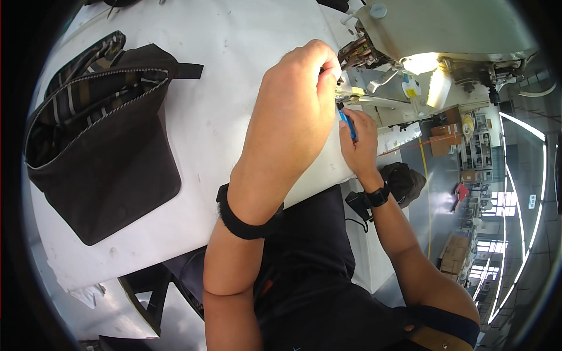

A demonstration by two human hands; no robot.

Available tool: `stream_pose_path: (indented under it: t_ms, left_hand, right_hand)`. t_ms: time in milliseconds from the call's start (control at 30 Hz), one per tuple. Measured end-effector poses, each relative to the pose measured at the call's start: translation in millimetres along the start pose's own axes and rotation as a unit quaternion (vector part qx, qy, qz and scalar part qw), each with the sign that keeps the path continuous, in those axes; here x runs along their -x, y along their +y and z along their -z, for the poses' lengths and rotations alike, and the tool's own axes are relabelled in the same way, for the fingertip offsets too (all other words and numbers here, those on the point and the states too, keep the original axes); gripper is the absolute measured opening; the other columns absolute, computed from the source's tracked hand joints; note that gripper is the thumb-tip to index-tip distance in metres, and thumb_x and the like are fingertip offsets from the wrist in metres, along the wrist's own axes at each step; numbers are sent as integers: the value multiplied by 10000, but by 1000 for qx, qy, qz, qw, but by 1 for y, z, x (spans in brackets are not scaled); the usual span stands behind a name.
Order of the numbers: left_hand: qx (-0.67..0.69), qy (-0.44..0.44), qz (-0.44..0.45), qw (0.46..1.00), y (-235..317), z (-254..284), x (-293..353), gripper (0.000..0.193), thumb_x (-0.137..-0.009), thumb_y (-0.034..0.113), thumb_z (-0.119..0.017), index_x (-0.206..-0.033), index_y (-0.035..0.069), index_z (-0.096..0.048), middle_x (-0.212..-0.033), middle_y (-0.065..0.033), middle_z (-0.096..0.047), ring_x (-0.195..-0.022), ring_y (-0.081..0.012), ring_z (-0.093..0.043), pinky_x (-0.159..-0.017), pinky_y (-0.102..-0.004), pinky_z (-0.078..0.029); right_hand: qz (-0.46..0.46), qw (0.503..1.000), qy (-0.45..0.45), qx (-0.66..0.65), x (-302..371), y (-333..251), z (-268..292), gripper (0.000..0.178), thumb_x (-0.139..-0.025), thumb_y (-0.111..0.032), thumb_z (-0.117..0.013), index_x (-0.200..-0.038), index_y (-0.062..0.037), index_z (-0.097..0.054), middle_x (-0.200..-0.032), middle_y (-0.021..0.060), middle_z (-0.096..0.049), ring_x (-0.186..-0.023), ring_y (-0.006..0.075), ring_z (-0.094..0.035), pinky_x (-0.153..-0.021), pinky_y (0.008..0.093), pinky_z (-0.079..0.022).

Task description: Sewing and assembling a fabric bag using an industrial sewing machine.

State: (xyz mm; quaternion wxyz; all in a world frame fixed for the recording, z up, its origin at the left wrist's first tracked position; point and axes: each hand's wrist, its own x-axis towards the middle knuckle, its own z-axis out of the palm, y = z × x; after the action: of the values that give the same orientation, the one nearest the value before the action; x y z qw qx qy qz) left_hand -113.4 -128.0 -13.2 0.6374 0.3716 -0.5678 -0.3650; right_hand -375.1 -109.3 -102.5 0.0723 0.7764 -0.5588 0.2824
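Note:
My left hand (295,105) reaches up beside the needle area of a pale sewing machine (451,26). Its fingers are bent into a pinch, and whatever lies between them is hidden from view. Lower and to the right, my right hand (363,143) is closed around a small blue-handled tool (350,128), its dark end pointing up at the machine's foot. On the left of the white worktop (216,146) lies a dark brown pouch (117,169), its zipped mouth gaping over a striped lining. Neither hand touches the pouch.
A lit lamp (420,62) glows under the machine head. Below the table edge, a dark cap-like item (404,182) and a black box (357,205) with a cable sit near my right wrist. Cardboard boxes (448,137) stand farther off on the right.

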Motion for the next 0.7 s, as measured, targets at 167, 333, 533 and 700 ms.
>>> stream_pose_path:
  t_ms: [167, 333, 533, 700]
  left_hand:
    - [-36, 2, -17, 999, 1, -1, -1, 73, -961, 42, -592, -1001, -15, -616, -836, -127, -656, -697, -209, -568, -668, -314, -486]
    - [-41, -14, -5, 999, 2, 1, -4, 72, -964, 49, -598, -993, -15, -611, -838, -140, -660, -698, -224, -577, -680, -329, -501]
    - [-28, -20, -4, 999, 2, 2, -5, 81, -969, 57, -604, -994, -20, -612, -859, -155, -674, -738, -233, -618, -700, -335, -518]
    - [-24, -23, 2, 999, 2, 3, -6, 82, -965, 51, -604, -992, -26, -615, -870, -161, -684, -774, -242, -654, -707, -337, -524]
  right_hand:
    - [1, 1000, -3, 4, 0, 1, 0, 308, -946, -137, -685, -1244, -56, -688, -1172, 160, -636, -1063, 355, -582, -961, 448, -456]
    - [2, 1000, -3, 2, 0, 1, 0, 308, -945, -138, -687, -1242, -56, -690, -1172, 160, -636, -1064, 356, -584, -965, 450, -456]
    - [-5, 1000, -4, 2, -1, 0, 0, 305, -944, -135, -689, -1238, -52, -691, -1176, 164, -636, -1079, 360, -586, -973, 451, -455]
    - [-2, 1000, -6, 4, -1, -1, 1, 308, -945, -134, -687, -1242, -53, -691, -1181, 165, -636, -1086, 359, -586, -979, 450, -454]
